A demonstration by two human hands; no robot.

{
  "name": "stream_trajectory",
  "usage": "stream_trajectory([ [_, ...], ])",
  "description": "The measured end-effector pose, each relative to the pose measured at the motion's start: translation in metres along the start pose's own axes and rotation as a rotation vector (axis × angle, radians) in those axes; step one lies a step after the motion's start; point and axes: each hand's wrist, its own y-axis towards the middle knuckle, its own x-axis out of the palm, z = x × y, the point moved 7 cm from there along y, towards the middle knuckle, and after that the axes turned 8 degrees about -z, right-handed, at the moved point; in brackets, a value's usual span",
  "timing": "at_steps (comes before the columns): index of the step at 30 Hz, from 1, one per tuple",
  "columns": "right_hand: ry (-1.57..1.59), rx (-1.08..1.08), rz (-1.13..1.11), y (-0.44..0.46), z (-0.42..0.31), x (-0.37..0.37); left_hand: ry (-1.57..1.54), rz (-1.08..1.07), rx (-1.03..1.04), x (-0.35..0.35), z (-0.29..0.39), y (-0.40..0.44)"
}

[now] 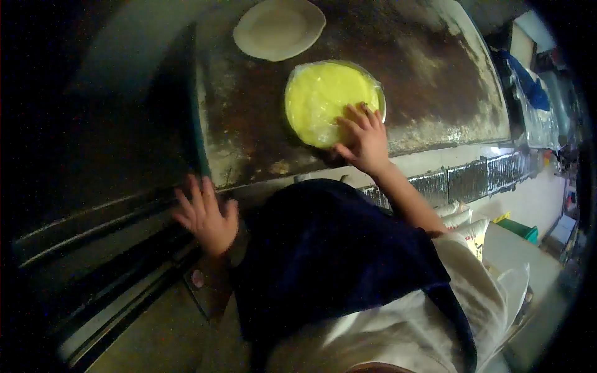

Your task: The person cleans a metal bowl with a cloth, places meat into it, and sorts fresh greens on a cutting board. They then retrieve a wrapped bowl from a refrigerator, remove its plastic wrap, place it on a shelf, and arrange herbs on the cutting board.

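A round, bright yellow mass [317, 93] lies in a shallow round dish under clear, shiny plastic film; I cannot tell what food or material it is. My right hand [368, 143] rests over its near right edge, fingers spread and touching the film. My left hand [210, 221] is held apart from it, beside the table's near left corner. Its fingers are spread, slightly blurred, and hold nothing. Farther back stands a pale plate with a wavy rim [280, 28], with nothing visible on it.
The dark, worn tabletop [429, 81] has pale, stained edges. Plastic-wrapped things [541, 118] stand beyond its right end. Below on the right are white printed sacks [466, 230] and a green bin [519, 230]. Dark ledges run along the left.
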Motion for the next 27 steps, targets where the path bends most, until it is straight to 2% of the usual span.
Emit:
stream_trajectory([
  [2, 0.01, -0.025, 0.067, -0.005, 0.013, -0.005, 0.085, -0.035, -0.015, 0.001, -0.018, -0.01],
  [3, 0.042, 0.038, 0.164, -0.009, 0.019, -0.009, 0.166, -0.133, -0.143, -0.002, -0.031, -0.014],
  [6, 0.205, 0.239, 0.357, -0.016, 0.037, -0.012, 0.261, 0.126, -0.135, 0.006, -0.103, -0.053],
  [7, 0.235, 0.246, 0.366, -0.016, 0.043, -0.006, 0.248, 0.192, -0.163, 0.011, -0.136, -0.064],
  [10, -0.048, 0.039, 0.112, 0.005, 0.004, -0.015, 0.086, 0.293, -0.391, 0.019, -0.24, -0.085],
  [11, -0.021, 0.036, 0.066, 0.011, -0.007, -0.012, 0.022, 0.306, -0.485, 0.022, -0.27, -0.089],
  [14, -0.239, 0.029, -0.051, 0.027, -0.033, 0.013, -0.158, 0.35, -0.718, 0.034, -0.34, -0.097],
  [17, -0.009, 0.085, -0.042, 0.032, -0.01, 0.024, -0.305, 0.43, -0.858, 0.054, -0.368, -0.09],
  [18, 0.598, 0.361, 0.094, 0.022, 0.01, 0.033, -0.334, 0.493, -0.867, 0.06, -0.365, -0.083],
  [20, 0.92, 0.52, 0.294, 0.008, 0.022, 0.016, -0.386, 0.628, -0.759, 0.08, -0.337, -0.06],
  [21, 1.069, 0.614, 0.43, -0.001, 0.029, 0.013, -0.43, 0.682, -0.63, 0.088, -0.305, -0.042],
  [22, 1.063, 0.603, 0.531, -0.008, 0.038, 0.009, -0.496, 0.702, -0.47, 0.098, -0.267, -0.022],
  [23, 1.081, 0.638, 0.591, -0.014, 0.044, 0.01, -0.641, 0.641, -0.273, 0.109, -0.218, 0.004],
  [24, 1.098, 0.672, 0.657, -0.02, 0.051, 0.01, -0.827, 0.484, -0.084, 0.117, -0.166, 0.032],
  [26, 1.278, 0.866, 0.73, -0.032, 0.073, 0.026, -1.322, -0.034, 0.264, 0.122, -0.037, 0.091],
  [27, 1.367, 0.961, 0.769, -0.04, 0.08, 0.033, -1.581, -0.308, 0.191, 0.127, 0.021, 0.11],
])
